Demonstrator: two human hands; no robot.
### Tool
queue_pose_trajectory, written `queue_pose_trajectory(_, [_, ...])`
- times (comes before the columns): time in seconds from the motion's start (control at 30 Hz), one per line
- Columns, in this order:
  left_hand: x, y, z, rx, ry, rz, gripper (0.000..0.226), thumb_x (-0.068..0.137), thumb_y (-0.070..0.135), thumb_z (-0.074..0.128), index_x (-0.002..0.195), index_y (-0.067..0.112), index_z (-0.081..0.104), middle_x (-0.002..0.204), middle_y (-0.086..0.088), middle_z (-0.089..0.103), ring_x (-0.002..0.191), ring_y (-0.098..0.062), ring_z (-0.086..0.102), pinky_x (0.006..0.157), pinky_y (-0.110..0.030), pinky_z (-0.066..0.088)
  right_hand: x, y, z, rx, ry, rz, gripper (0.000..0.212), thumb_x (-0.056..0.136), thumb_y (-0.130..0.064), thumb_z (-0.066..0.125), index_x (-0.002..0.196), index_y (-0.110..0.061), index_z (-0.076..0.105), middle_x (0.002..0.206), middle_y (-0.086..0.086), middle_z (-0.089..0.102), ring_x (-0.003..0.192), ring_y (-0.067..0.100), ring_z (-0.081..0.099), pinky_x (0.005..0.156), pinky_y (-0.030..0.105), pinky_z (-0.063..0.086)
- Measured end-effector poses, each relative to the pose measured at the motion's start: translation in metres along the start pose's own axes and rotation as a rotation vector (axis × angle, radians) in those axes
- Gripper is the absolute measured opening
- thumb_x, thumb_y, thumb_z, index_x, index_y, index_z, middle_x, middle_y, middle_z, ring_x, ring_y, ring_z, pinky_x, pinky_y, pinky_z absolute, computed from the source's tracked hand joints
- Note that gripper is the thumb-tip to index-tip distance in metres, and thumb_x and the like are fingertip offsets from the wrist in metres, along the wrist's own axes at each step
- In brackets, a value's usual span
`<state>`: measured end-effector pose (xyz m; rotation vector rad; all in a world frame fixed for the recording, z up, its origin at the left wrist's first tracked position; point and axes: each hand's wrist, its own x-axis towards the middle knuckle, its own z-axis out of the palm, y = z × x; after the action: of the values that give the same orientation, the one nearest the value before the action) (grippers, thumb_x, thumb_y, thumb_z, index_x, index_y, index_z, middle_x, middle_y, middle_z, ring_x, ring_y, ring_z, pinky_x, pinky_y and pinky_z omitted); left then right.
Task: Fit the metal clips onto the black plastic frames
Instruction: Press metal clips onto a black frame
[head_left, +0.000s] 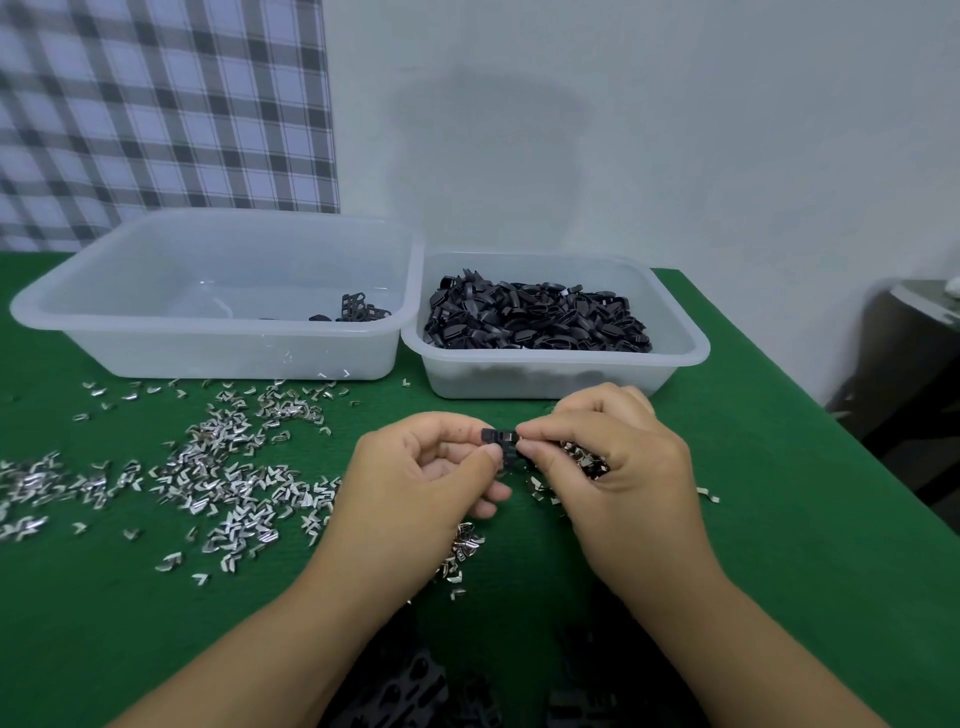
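A small black plastic frame (500, 440) is held above the green table between both hands. My left hand (415, 478) pinches its left side with thumb and forefinger. My right hand (613, 467) pinches its right side, and several metal clips (584, 460) lie cupped in that palm. Loose shiny metal clips (228, 467) are scattered over the table to the left of the hands. A few more clips (462, 551) lie under my left wrist.
A translucent tub (675, 358) at the back right is heaped with black frames (535, 319). A larger translucent tub (208, 358) at the back left holds a few frames (353, 312). More black parts (415, 686) lie at the near edge. The table edge runs along the right.
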<state>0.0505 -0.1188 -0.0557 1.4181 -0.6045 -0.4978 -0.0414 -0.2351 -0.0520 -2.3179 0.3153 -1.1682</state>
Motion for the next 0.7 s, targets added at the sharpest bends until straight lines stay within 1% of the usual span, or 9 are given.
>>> queue_pose_trajectory(0.17, [-0.002,0.0,0.001,0.033,-0.009,0.022,0.017,0.081,-0.003,0.064,0.075,0.012,0.068,0.058,-0.001,0.067,0.052,-0.009,0.066,0.048,-0.017,0.051,0.0,-0.002,0.001,0.065,-0.072,0.041,0.012,0.073,-0.009,0.075,0.079,-0.019,0.071,0.079,-0.009,0.057,0.082,0.014,0.054,0.072,0.016,0.04])
queue_pose_trajectory(0.3, [-0.002,0.0,0.001,0.139,0.055,0.094,0.018,0.08,-0.001,0.067,0.074,0.016,0.067,0.059,-0.002,0.068,0.052,-0.008,0.067,0.049,-0.018,0.053,0.001,-0.004,0.0,0.117,-0.141,0.149,0.015,0.074,-0.012,0.075,0.077,-0.024,0.067,0.082,-0.014,0.056,0.085,0.01,0.054,0.074,0.014,0.039])
queue_pose_trajectory(0.4, [-0.002,0.001,0.001,0.173,0.089,0.132,0.021,0.08,-0.001,0.067,0.075,0.019,0.067,0.065,-0.004,0.069,0.053,-0.008,0.067,0.051,-0.017,0.053,0.002,-0.006,0.0,0.158,-0.179,0.196,0.016,0.078,-0.012,0.071,0.077,-0.027,0.067,0.08,-0.013,0.057,0.08,0.005,0.053,0.07,0.01,0.035])
queue_pose_trajectory(0.53, [-0.004,0.003,0.001,0.17,0.09,0.175,0.026,0.08,-0.004,0.067,0.076,0.022,0.069,0.071,-0.003,0.07,0.056,-0.008,0.069,0.054,-0.013,0.052,0.005,-0.009,0.0,0.119,-0.161,0.173,0.02,0.079,-0.01,0.07,0.074,-0.029,0.064,0.079,-0.012,0.058,0.086,0.007,0.051,0.073,0.009,0.035])
queue_pose_trajectory(0.6, [-0.004,0.003,0.001,0.167,0.095,0.19,0.027,0.08,-0.005,0.067,0.077,0.021,0.07,0.071,-0.002,0.071,0.056,-0.008,0.069,0.055,-0.014,0.053,0.006,-0.01,0.002,0.085,-0.156,0.143,0.018,0.079,-0.011,0.069,0.074,-0.027,0.064,0.079,-0.012,0.057,0.086,0.005,0.048,0.074,0.008,0.033])
queue_pose_trajectory(0.7, [-0.003,0.003,0.0,0.144,0.118,0.188,0.027,0.08,-0.006,0.066,0.077,0.021,0.071,0.07,0.0,0.071,0.056,-0.009,0.069,0.055,-0.015,0.053,0.008,-0.012,0.004,0.077,-0.158,0.117,0.014,0.08,-0.012,0.069,0.076,-0.025,0.066,0.079,-0.014,0.056,0.086,0.004,0.048,0.075,0.01,0.034])
